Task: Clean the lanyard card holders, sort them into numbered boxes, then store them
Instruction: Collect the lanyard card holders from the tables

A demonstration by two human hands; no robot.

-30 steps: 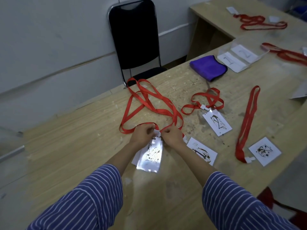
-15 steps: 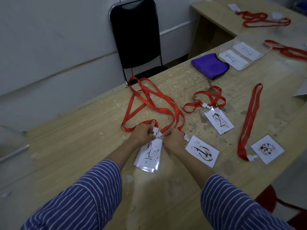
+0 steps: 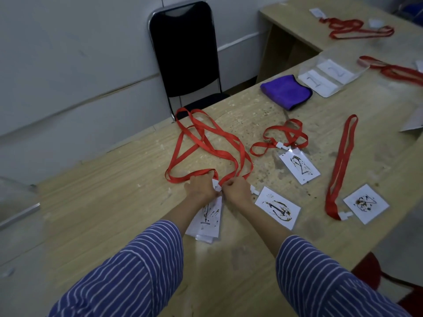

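1. Head view: left hand and right hand, fingers curled, pinch the white clip at the top of a clear, ink-smeared card holder lying flat near the near edge of the table.
2. Red lanyard: flat woven ribbon, looped toward the far table edge by the black chair.
3. Three more stained holders lie right; bare wood lies left of the hands.
4. Purple cloth, folded, soft pile, beside the clear numbered boxes.
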